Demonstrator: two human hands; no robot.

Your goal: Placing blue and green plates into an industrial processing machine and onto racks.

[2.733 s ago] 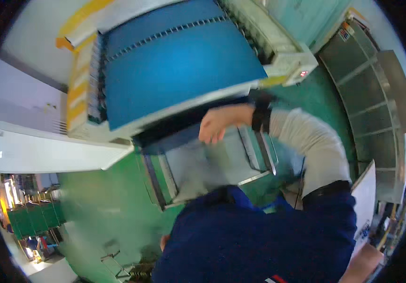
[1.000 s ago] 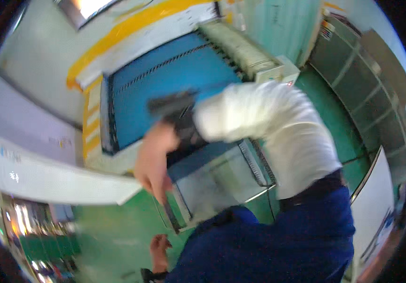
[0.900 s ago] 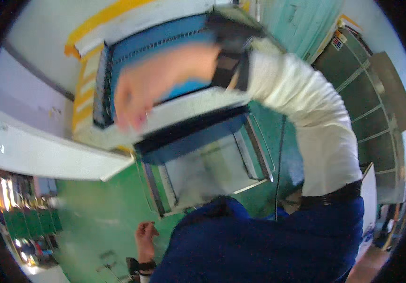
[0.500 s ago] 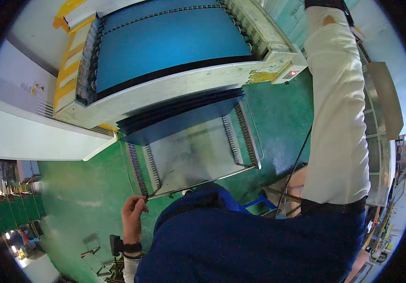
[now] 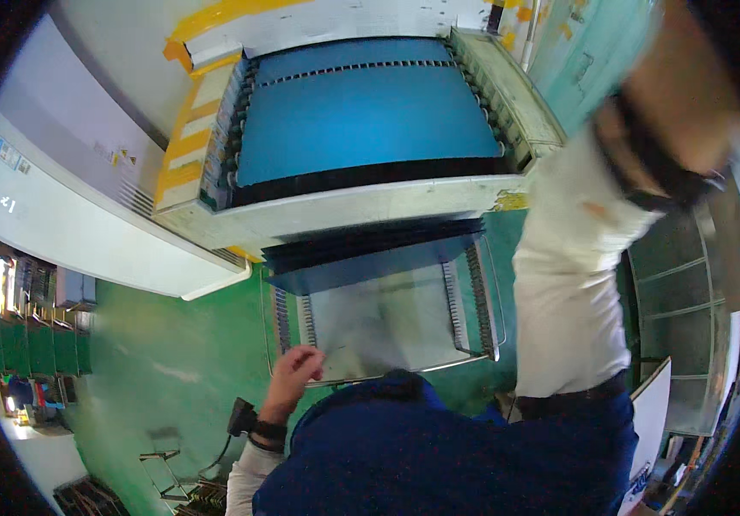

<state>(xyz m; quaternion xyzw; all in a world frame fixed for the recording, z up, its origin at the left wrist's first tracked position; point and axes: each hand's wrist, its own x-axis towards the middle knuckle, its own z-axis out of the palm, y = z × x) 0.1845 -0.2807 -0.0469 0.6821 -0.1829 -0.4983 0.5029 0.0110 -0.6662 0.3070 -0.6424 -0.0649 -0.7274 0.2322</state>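
My left hand (image 5: 294, 376) hovers at the near left corner of a metal slotted rack (image 5: 479, 297), its fingers curled in with nothing visible between them. Whether it touches the rack's rail is unclear. Several dark blue panels (image 5: 379, 265) stand tilted in the rack's far end. My right arm reaches up along the right side in a white sleeve, and the right hand (image 5: 688, 86) is smeared by motion and partly cut off at the upper right, its fingers not readable. Beyond the rack, a flat blue sheet (image 5: 366, 120) lies on the roller machine's bed.
The roller machine (image 5: 344, 202) spans the far side, yellow-taped on its left. A white cabinet (image 5: 103, 224) stands at left. Farther left is a green rack (image 5: 39, 348). A metal frame (image 5: 164, 473) sits low left on the green floor (image 5: 155, 344). Grey shelving (image 5: 675, 318) stands at right.
My view has shifted, so the machine and rack sit lower and further right. My right hand has come into view at the upper right. My left hand has moved to the right.
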